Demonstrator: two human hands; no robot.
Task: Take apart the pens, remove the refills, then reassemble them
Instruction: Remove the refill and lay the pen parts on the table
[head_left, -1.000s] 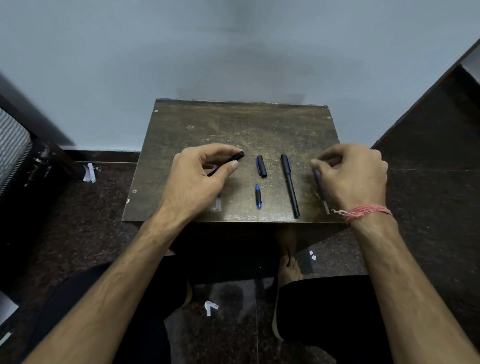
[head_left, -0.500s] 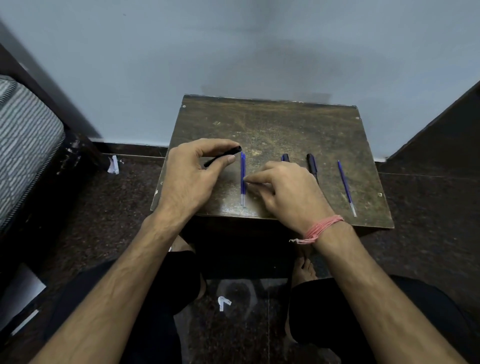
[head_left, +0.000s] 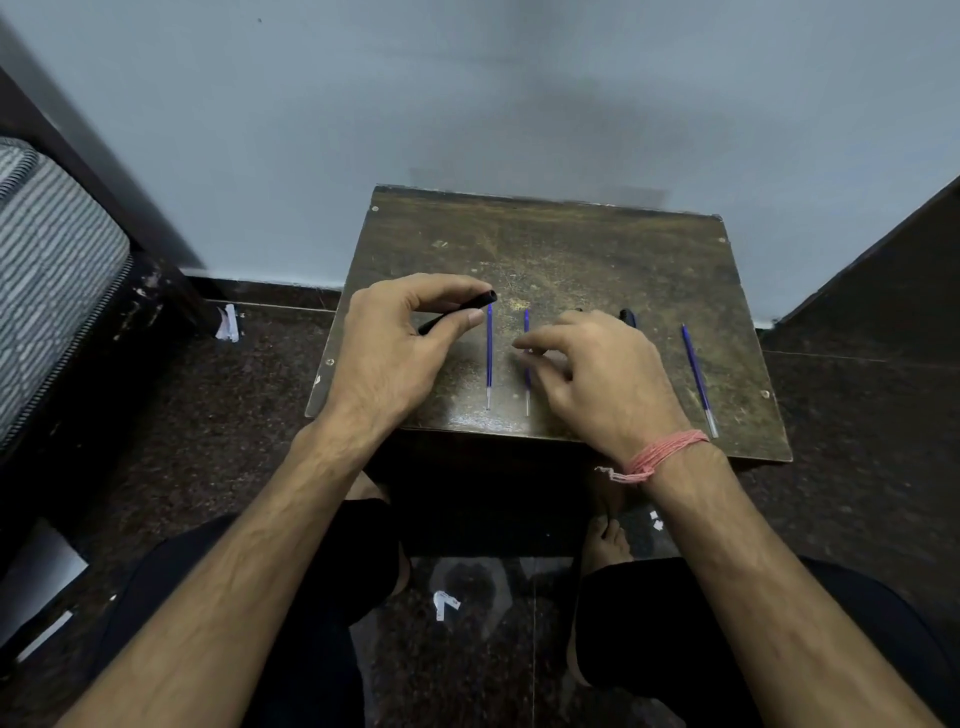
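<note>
**Person holding empty pen barrel, reaching for refill on small table**

A person is sitting w/ a small worn dark-brown wooden table (head_left: 597, 249) in front of the knees, seen from above. The left hand (head_left: 395, 348) is pinching a hollow black plastic pen barrel (head_left: 460, 310) btwn thumb and forefinger, open end pointing up-right, just above the tabletop. The right hand (head_left: 597, 374), w/ a pink thread band (head_left: 660, 454) at the wrist, is curling loosely over the table centre; its fingertips (head_left: 524, 345) are touching or nearly touching a thin blue refill (head_left: 527, 364), grip not clear. Another thin blue refill (head_left: 489, 356) is lying just left of it, parallel, silver tip toward the person. A third blue refill (head_left: 698, 379) is lying well apart near the right edge. A black pen part (head_left: 627, 317) is peeking out behind the right hand.
</note>
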